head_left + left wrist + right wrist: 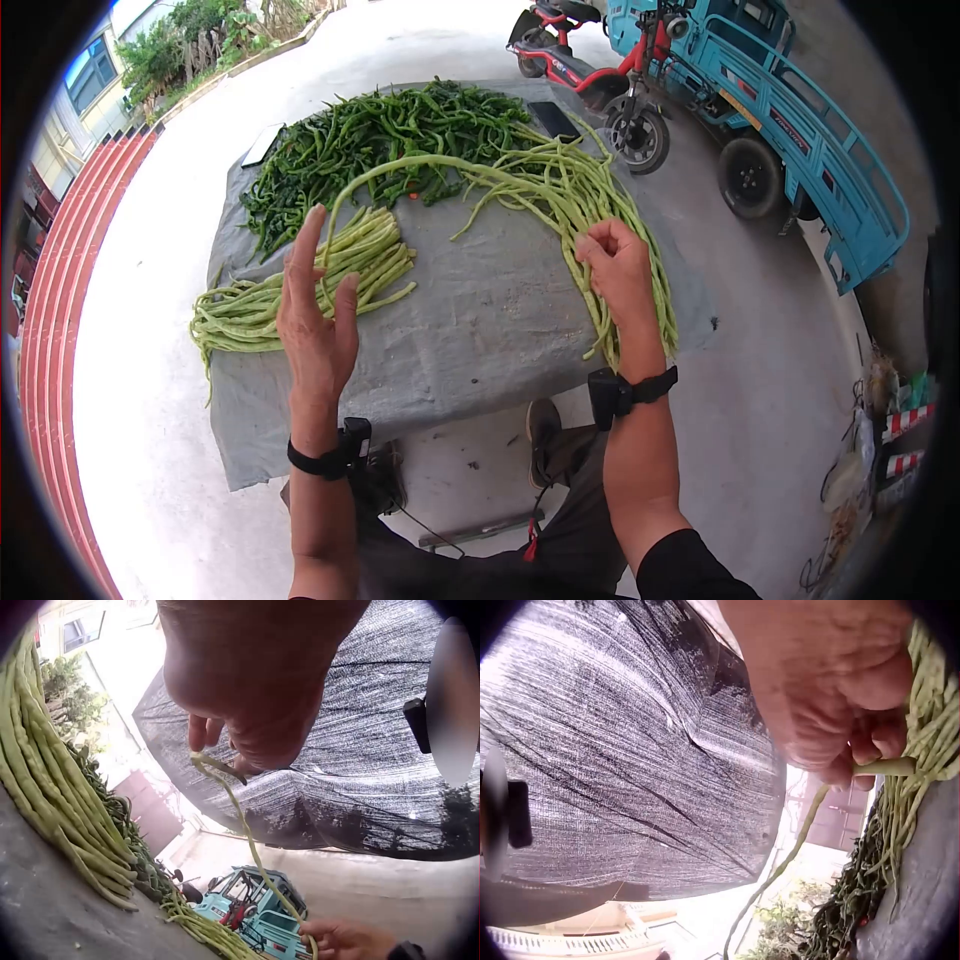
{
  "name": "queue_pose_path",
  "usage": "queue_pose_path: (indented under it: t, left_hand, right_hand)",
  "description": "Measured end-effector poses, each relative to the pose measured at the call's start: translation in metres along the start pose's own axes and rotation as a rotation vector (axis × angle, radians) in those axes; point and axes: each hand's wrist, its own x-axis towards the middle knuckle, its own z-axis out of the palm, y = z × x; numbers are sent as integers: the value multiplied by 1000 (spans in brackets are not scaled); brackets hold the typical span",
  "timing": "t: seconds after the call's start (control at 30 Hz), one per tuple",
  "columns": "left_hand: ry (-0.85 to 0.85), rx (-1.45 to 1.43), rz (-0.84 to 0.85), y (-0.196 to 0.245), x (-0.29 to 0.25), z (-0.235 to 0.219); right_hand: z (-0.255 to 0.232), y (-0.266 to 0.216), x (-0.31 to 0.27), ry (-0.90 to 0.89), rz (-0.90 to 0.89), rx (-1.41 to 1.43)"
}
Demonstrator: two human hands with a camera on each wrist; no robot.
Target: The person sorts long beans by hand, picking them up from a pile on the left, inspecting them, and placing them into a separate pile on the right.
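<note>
One long green bean (420, 160) arches between the two hands above the grey sheet. My left hand (316, 325) is raised in front of the left bean bundle (365, 250), index finger and thumb apart; in the left wrist view, the bean's bent end (198, 759) is held at the fingers of this hand (244, 690). My right hand (620, 268), over the right pile of long beans (570, 185), pinches the other end; the right wrist view has a short bean end (894, 766) sticking out from the curled fingers of this hand (832, 697).
Green peppers (400, 130) are heaped along the back of the grey sheet (470, 300), with a phone (553, 120) at back right and a white-edged object (263, 146) at back left. A red scooter (600, 80) and blue cargo tricycle (800, 130) stand beyond.
</note>
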Motion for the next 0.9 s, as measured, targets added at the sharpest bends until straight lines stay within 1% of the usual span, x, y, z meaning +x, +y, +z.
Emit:
queue_pose_path:
  t: [0.03,0.07,0.1,0.13,0.2,0.23,0.33,0.47,0.67,0.77,0.9]
  left_hand:
    - [-61,18,22,-2,-6,3]
    - [-125,35,44,-2,-11,5]
    - [-167,4,11,0,-15,8]
    - [-177,28,15,-2,-20,10]
    - [-199,77,21,-7,-31,14]
    - [-192,37,-32,-4,-33,16]
    - [-221,7,-53,-4,-39,15]
    - [-259,5,-51,-8,-45,13]
    - [-285,-25,-93,-6,-46,10]
    - [-282,-50,-95,-9,-47,8]
    - [-278,-70,-114,-9,-47,6]
  right_hand:
    - [-13,17,8,118,11,-111]
    - [-25,27,9,118,16,-310]
    - [-34,31,6,117,24,-508]
    - [-39,36,3,115,33,-706]
    - [-43,41,1,66,54,-730]
    - [-44,39,0,41,63,-742]
    - [-49,28,-1,-2,128,-726]
    - [-57,6,-10,-78,246,-609]
    - [-66,9,-8,-171,292,-673]
    - [-71,27,-6,-155,118,-818]
    - [-68,20,-10,-100,89,-905]
